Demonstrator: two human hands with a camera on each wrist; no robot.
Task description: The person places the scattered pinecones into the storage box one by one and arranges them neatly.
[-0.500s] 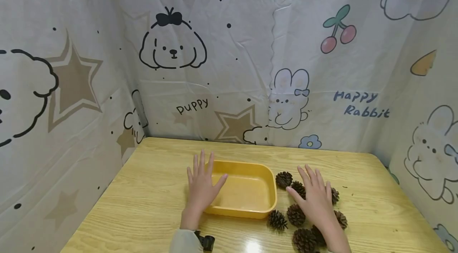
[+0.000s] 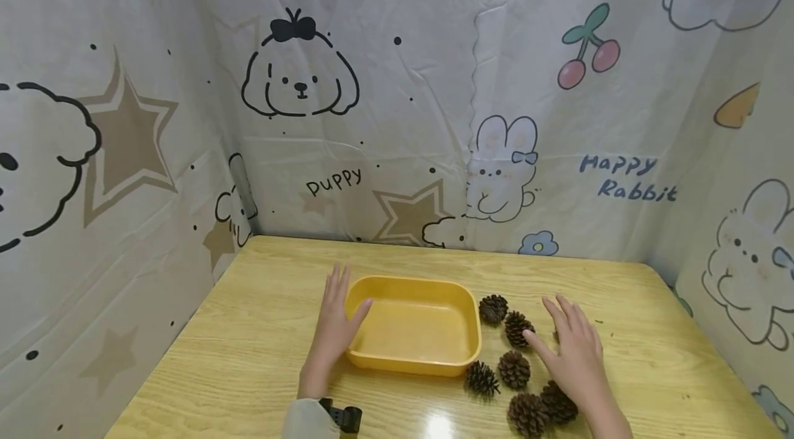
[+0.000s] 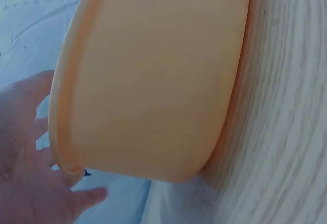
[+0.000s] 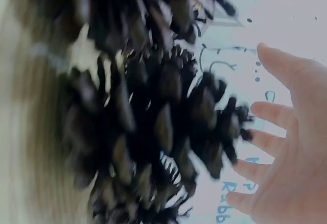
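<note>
Pine cones (image 2: 514,369) lie in a loose group on the wooden table (image 2: 248,349), just to the right of a yellow tray (image 2: 414,325) which stands near the middle of the table. The left hand (image 2: 331,329) rests flat beside the left wall of the tray, with the fingers straight and together, and its thumb touches the tray's left rim; it grips nothing. In the left wrist view the tray's outer wall fills most of the picture and the spread fingers (image 3: 30,183) of this hand show at the lower left. The right hand (image 2: 573,356) is over the right part of the group of cones, palm down, with the fingers straight and a little apart, and it holds nothing. I cannot tell if this hand touches the cones below it. In the right wrist view one dark cone (image 4: 153,122) is very close and blurred, and the open fingers (image 4: 286,147) are beside it. Behind the table hangs a printed cloth (image 2: 397,115) with cartoon puppies and rabbits.
</note>
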